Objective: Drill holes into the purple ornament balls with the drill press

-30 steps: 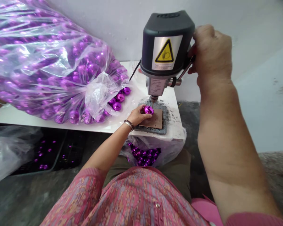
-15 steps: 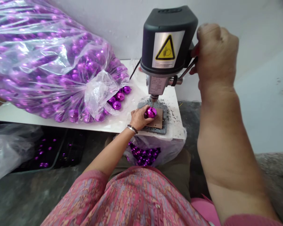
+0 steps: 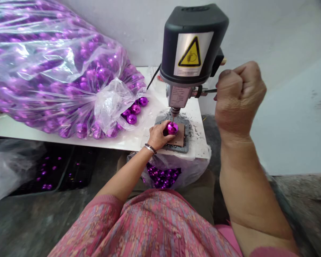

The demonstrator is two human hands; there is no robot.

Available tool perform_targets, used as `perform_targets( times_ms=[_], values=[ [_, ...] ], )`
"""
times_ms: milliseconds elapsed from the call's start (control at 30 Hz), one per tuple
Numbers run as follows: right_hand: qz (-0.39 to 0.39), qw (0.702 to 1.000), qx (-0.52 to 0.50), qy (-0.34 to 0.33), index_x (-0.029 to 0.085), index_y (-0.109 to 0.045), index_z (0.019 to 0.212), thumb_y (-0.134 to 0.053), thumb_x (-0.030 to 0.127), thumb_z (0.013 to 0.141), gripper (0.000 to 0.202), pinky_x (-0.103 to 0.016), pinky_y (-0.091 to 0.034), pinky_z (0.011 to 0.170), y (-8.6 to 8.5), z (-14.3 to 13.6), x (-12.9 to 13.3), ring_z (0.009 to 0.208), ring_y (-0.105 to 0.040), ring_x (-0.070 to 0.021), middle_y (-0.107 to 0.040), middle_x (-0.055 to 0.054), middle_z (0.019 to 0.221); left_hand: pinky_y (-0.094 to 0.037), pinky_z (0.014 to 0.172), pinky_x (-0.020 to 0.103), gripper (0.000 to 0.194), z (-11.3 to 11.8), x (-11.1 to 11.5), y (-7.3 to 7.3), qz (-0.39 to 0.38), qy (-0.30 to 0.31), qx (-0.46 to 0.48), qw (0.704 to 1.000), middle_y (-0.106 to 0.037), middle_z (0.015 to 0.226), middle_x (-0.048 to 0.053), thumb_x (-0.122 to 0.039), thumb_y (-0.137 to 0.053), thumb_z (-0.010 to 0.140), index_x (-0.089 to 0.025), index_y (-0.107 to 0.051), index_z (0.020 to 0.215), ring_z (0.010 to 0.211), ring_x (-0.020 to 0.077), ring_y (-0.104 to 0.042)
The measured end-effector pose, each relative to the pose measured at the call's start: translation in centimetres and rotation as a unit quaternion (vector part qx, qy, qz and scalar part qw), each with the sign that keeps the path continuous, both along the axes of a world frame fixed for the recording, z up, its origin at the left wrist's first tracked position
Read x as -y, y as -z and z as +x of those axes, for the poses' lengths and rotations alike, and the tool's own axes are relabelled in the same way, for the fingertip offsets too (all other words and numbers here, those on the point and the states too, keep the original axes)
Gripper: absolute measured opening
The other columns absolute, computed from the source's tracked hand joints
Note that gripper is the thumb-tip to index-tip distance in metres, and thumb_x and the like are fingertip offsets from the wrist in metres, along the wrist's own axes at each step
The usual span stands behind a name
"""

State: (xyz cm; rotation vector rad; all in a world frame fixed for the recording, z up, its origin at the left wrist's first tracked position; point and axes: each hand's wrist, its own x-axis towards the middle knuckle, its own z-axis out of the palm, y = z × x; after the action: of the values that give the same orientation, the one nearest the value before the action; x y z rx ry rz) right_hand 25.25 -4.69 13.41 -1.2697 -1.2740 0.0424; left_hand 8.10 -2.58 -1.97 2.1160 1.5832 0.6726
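My left hand (image 3: 158, 135) holds a shiny purple ball (image 3: 172, 128) between thumb and fingers, on a brown board (image 3: 179, 137) over the drill press's grey base (image 3: 186, 144). The thin bit (image 3: 173, 119) of the drill press (image 3: 194, 46) points down at the ball's top; whether it has entered the ball is too small to tell. To the right of the machine, my right hand (image 3: 239, 100) is closed round the end of its feed lever (image 3: 210, 91), whose grip is hidden in the fist.
A large clear bag (image 3: 56, 71) of purple balls covers the left of the white table (image 3: 123, 142). Several loose balls (image 3: 135, 109) lie by its mouth. Another bag (image 3: 164, 176) with purple balls hangs at the front edge. Dark crates (image 3: 77, 167) stand lower left.
My right hand has come down with the lever, which now lies nearer level. My left hand and the purple ball have stayed in nearly the same place.
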Motion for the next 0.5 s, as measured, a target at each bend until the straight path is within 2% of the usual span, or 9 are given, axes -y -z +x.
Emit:
perform_targets(
  times_ms=[233,367,500],
  values=[
    [0.026,1.000,0.009,-0.012,0.015,-0.036,0.075,-0.043,0.032,0.096,0.028,-0.017,-0.030,0.068,0.38,0.22,-0.33,0.059,-0.035,0.0040,-0.041,0.008,0.064,-0.043,0.106,0.041,0.058,-0.10,0.31,0.73,0.034,-0.001,-0.006,0.999,-0.070,0.137,0.007,-0.038,-0.079,0.086,-0.025,-0.062,0.140,0.125,0.0291,-0.063],
    [0.026,1.000,0.004,-0.016,0.015,-0.036,0.076,-0.043,0.032,0.096,0.027,-0.017,-0.029,0.066,0.45,0.13,-0.18,0.059,-0.037,0.0033,-0.042,0.008,0.065,-0.043,0.106,0.042,0.053,0.01,0.40,0.75,0.033,-0.011,-0.007,0.999,-0.073,0.129,0.007,-0.040,-0.075,0.089,-0.026,-0.063,0.139,0.122,0.0290,-0.064],
    [0.037,0.999,0.009,-0.007,0.015,-0.037,0.075,-0.045,0.033,0.093,0.026,-0.018,-0.032,0.066,1.01,-0.04,0.37,0.060,-0.038,0.0026,-0.044,0.007,0.065,-0.043,0.107,0.042,0.057,0.13,0.34,0.48,0.015,-0.012,-0.006,1.000,-0.074,0.127,0.007,-0.040,-0.077,0.087,-0.025,-0.063,0.140,0.122,0.0297,-0.064]
  ],
)
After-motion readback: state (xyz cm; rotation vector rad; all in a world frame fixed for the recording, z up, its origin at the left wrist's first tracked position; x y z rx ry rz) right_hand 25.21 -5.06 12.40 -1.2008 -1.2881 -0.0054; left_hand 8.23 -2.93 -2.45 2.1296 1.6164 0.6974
